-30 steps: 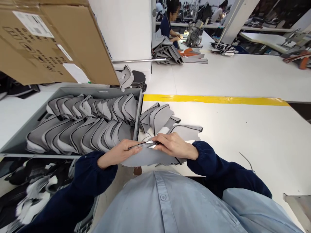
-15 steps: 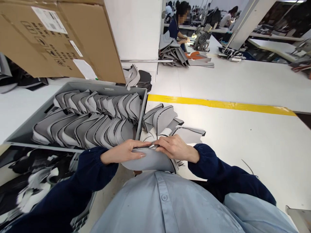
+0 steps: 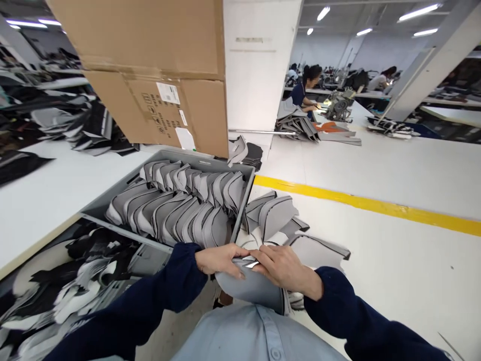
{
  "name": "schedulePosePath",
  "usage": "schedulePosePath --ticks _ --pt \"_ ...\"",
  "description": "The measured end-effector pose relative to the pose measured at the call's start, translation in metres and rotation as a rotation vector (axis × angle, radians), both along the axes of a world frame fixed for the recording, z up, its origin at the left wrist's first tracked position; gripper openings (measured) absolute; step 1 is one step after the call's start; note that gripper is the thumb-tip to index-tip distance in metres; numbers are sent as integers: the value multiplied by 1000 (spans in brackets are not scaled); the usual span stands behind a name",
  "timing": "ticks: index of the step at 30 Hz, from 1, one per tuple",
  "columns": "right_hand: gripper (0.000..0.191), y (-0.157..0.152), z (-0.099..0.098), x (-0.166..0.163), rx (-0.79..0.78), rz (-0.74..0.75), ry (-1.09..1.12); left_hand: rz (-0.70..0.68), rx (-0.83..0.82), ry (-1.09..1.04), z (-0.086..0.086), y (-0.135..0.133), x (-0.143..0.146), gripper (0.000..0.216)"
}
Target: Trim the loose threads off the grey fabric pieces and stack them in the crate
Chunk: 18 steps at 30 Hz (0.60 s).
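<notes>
Both my hands hold one curved grey fabric piece (image 3: 251,288) close to my chest at the white table's near edge. My left hand (image 3: 220,259) pinches its upper left rim, fingers closed. My right hand (image 3: 281,265) grips the upper right rim, fingers closed over it. Just beyond my hands lies a loose pile of similar grey pieces (image 3: 278,220) on the table. A grey tray (image 3: 242,198) to the left holds two rows of stacked grey pieces (image 3: 180,200).
Stacked cardboard boxes (image 3: 158,65) stand behind the tray. A bin of black and white scraps (image 3: 71,286) sits low on the left. Yellow tape (image 3: 376,205) crosses the white table (image 3: 394,260). A seated person (image 3: 306,93) works at a sewing machine (image 3: 340,105) far back.
My head has tilted up and turned, so more of the room shows. My hands keep hold of the grey piece, drawn slightly closer together.
</notes>
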State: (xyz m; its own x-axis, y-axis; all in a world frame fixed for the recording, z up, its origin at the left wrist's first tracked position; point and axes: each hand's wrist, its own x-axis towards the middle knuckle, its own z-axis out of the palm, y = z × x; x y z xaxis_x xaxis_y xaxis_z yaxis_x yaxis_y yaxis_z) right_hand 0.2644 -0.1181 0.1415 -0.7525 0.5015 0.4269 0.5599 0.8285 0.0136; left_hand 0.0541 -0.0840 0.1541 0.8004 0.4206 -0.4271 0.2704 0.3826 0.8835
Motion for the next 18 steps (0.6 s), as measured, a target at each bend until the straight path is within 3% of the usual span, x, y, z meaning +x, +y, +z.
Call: schedulePosePath --ticks 5,9,12,15,18 --pt "29 8 -15 -13 -51 -1 103 161 -181 -35 -12 -3 -5 58" --pt "30 22 -29 -19 -159 -57 279 249 -159 -41 -22 0 -16 61" --pt "32 43 -45 -9 -350 -263 513 304 31 -12 -23 6 -39 61" --pt "43 58 -67 15 -539 -507 661 459 338 92 -16 17 -78 54" --pt "51 55 -95 44 -645 -586 670 640 691 272 -4 33 -128 45"
